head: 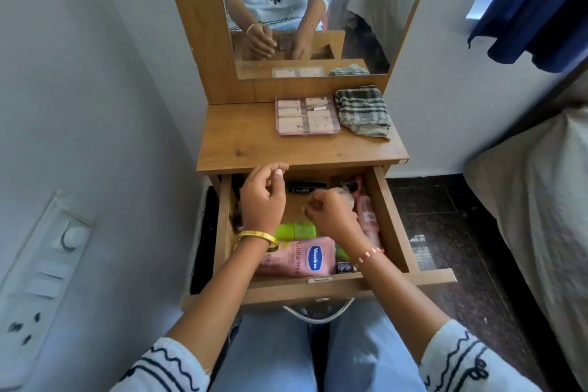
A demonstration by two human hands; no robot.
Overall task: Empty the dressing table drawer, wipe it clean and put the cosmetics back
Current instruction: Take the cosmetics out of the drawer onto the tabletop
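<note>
The wooden drawer (389, 216) of the dressing table is pulled out above my lap. In it lie a pink Vaseline lotion bottle (299, 256), a green bottle (294, 230), a black tube (307, 186), a pink tube (367, 216), a round pale container (345, 193) and a small dark jar (345, 267). My left hand (262, 200) hovers over the drawer's left half with loosely curled fingers and holds nothing. My right hand (331, 215) is over the middle with its fingers curled under; I see nothing in its grip. A folded checked cloth (362, 111) lies on the tabletop.
A clear pink compartment box (307, 116) sits on the tabletop (248, 137) beside the cloth, below the mirror (350, 9). A wall with a switch panel (47, 264) is close on the left. A bed (541, 200) stands on the right, over dark floor.
</note>
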